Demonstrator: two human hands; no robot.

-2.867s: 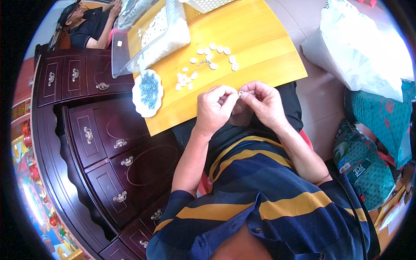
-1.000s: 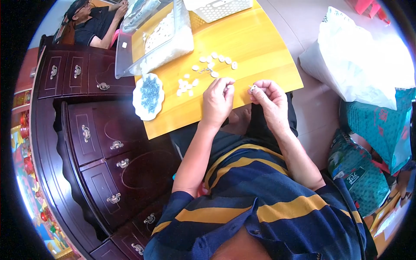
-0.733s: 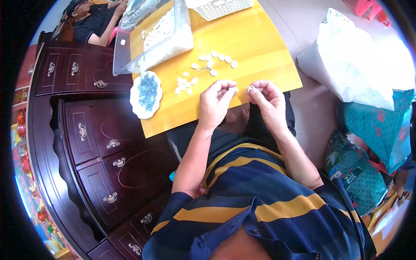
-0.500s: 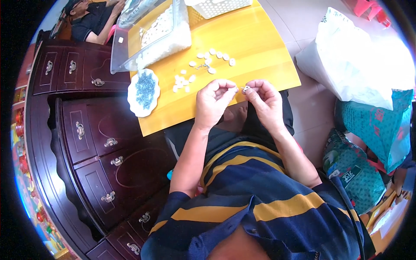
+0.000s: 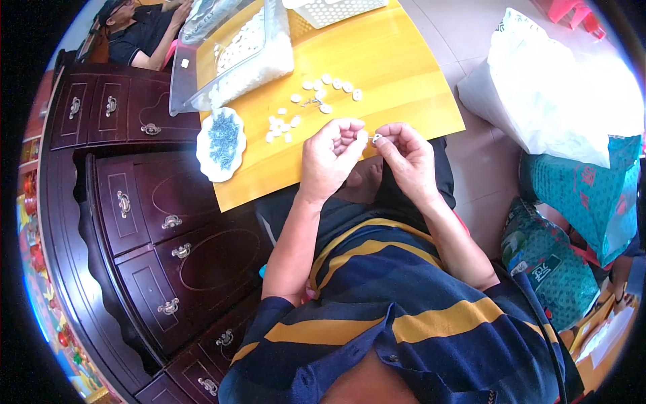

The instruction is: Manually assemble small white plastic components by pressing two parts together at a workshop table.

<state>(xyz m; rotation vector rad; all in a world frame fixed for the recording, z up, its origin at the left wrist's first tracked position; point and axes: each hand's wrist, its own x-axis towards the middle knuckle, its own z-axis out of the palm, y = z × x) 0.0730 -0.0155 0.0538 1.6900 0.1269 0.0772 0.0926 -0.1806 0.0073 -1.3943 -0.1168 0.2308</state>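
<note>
My right hand [image 5: 409, 156] pinches a tiny pale round piece [image 5: 377, 138] in a closed grip. My left hand [image 5: 330, 156] is curled shut just beside it, above the smooth yellow tabletop [image 5: 397, 87] edge, near scattered white discs [image 5: 321, 91].

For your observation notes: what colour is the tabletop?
Yellow-orange tabletop, clearest in the head view.

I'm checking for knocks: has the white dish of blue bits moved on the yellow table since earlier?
No. The white dish sits at the same left edge of the yellow table, beside the clear tray.
</note>
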